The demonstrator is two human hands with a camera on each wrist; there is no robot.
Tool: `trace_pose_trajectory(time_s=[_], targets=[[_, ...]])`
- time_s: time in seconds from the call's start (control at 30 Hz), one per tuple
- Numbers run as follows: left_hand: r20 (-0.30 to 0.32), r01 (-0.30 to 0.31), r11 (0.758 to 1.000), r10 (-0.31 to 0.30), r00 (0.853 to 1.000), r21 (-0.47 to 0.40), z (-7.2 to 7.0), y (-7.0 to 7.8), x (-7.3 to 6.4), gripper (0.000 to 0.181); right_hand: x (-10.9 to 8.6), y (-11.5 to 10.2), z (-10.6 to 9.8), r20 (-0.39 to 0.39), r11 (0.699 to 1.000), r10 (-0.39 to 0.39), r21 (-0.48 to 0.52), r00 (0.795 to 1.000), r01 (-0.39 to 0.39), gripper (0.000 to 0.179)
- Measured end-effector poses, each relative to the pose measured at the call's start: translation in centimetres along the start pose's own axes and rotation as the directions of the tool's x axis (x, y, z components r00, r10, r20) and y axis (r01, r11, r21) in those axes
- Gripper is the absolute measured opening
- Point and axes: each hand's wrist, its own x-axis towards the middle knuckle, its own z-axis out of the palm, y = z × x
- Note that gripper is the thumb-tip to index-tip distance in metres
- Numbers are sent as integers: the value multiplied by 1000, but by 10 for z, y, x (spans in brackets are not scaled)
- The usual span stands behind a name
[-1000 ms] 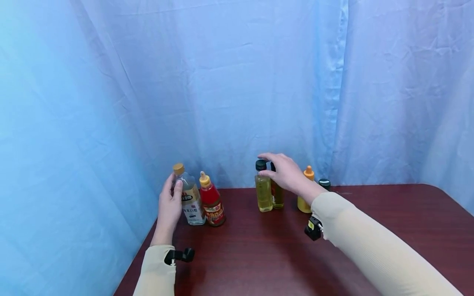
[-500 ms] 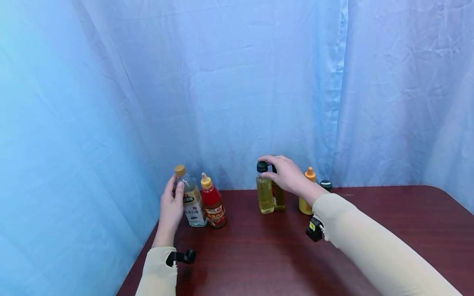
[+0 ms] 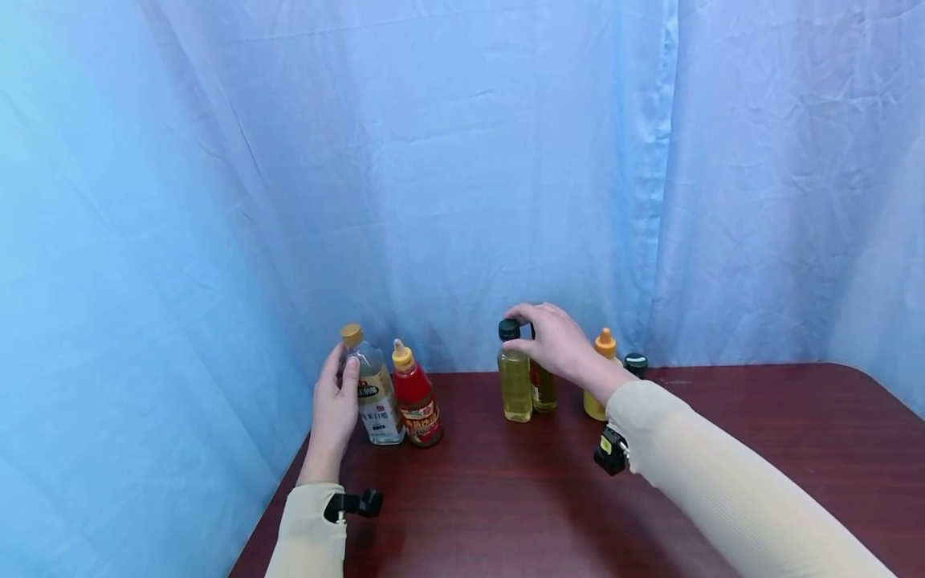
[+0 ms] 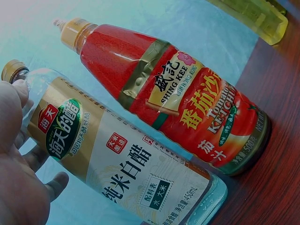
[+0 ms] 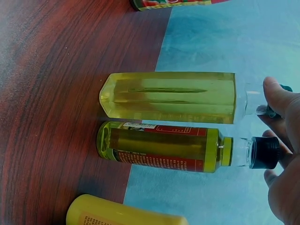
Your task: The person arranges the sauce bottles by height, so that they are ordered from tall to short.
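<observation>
My left hand (image 3: pixel 336 405) grips the shoulder of a clear white rice vinegar bottle (image 3: pixel 381 411) with a gold cap, upright at the table's left. Right against it stands a red ketchup bottle (image 3: pixel 417 401), its label plain in the left wrist view. Thumb and fingers of my right hand (image 3: pixel 555 343) pinch the top of a square bottle of pale yellow oil (image 5: pixel 173 98) by its dark green cap. Close beside that bottle is a rounder oil bottle (image 5: pixel 164 147) with a red label and black cap, partly hidden behind my right hand in the head view.
A yellow squeeze bottle (image 3: pixel 594 405) with an orange nozzle stands right of the oils, partly behind my right forearm. Beyond it a dark green cap (image 3: pixel 636 363) shows, the rest hidden by the sleeve. A pale blue curtain (image 3: pixel 462 177) hangs behind the brown table (image 3: pixel 462 498).
The square oil bottle in my right hand has shifted slightly left and toward me over the last half second. My left hand keeps its hold on the vinegar bottle.
</observation>
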Motion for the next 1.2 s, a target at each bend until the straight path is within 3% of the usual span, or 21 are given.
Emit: trace_pose_trajectory(time_s=[0.87, 1.2], targets=[[-5, 11, 1000, -11, 1000, 1, 3, 3, 0, 70, -5, -24, 8, -90, 997, -79, -10, 993, 79, 48], [-10, 7, 1000, -7, 1000, 11, 2, 2, 1, 70, -8, -45, 11, -1, 991, -70, 116, 998, 69, 54]])
